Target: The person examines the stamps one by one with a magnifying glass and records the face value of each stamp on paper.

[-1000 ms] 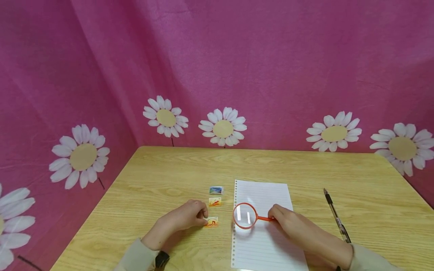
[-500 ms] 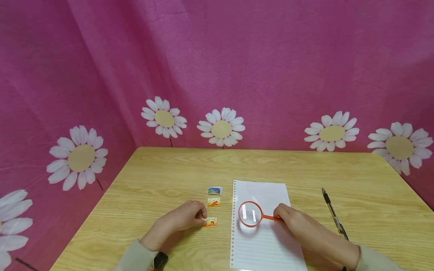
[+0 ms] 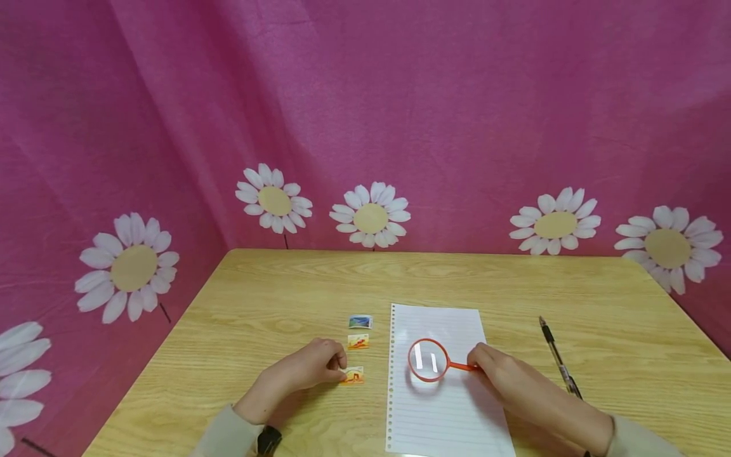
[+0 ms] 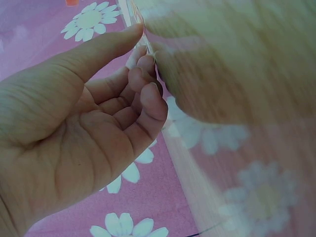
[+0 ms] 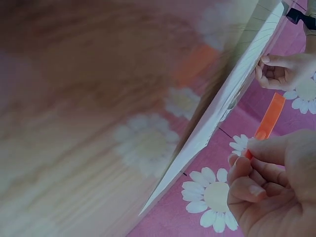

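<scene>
In the head view, my right hand [image 3: 505,377] pinches the handle of an orange-rimmed magnifying glass [image 3: 428,360], whose lens is over a lined sheet of paper [image 3: 422,419]. The right wrist view shows the orange handle [image 5: 270,116] between thumb and fingers. My left hand [image 3: 308,367] has its thumb and finger at the left edge of a yellow and orange postage stamp [image 3: 355,375]; its other fingers are curled, as the left wrist view shows. Beyond it, another yellow stamp [image 3: 358,342] and a blue-green stamp [image 3: 360,322] lie in a column.
A black and clear ballpoint pen [image 3: 559,357] lies right of the paper, partly behind the right forearm. The wooden table [image 3: 285,279] ends at a pink curtain [image 3: 400,114] printed with white daisies.
My right hand has carried the magnifying glass rightward, from the paper's punched left edge to over its lined middle. The left hand has stayed at the nearest stamp.
</scene>
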Demonstrator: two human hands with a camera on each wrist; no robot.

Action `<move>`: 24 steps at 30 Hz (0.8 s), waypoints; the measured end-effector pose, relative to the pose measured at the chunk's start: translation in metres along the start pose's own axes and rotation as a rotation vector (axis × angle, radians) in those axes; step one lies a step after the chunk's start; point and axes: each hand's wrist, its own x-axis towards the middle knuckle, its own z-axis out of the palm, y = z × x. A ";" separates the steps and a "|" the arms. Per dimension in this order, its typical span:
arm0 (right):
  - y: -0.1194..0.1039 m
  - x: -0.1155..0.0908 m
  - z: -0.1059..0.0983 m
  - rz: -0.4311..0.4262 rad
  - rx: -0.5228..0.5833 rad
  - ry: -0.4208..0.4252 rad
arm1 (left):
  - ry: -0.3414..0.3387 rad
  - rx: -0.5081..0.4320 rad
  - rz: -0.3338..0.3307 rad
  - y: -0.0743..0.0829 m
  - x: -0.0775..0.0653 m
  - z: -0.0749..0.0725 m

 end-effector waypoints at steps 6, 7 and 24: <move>0.002 -0.006 -0.005 0.036 -0.025 -0.014 | 0.001 -0.008 -0.003 0.001 -0.001 0.000; 0.002 -0.007 -0.006 0.048 -0.026 -0.019 | 0.001 -0.010 -0.003 0.001 -0.001 0.000; 0.012 -0.027 -0.022 0.123 -0.099 0.020 | -0.010 -0.015 -0.009 0.003 -0.002 0.000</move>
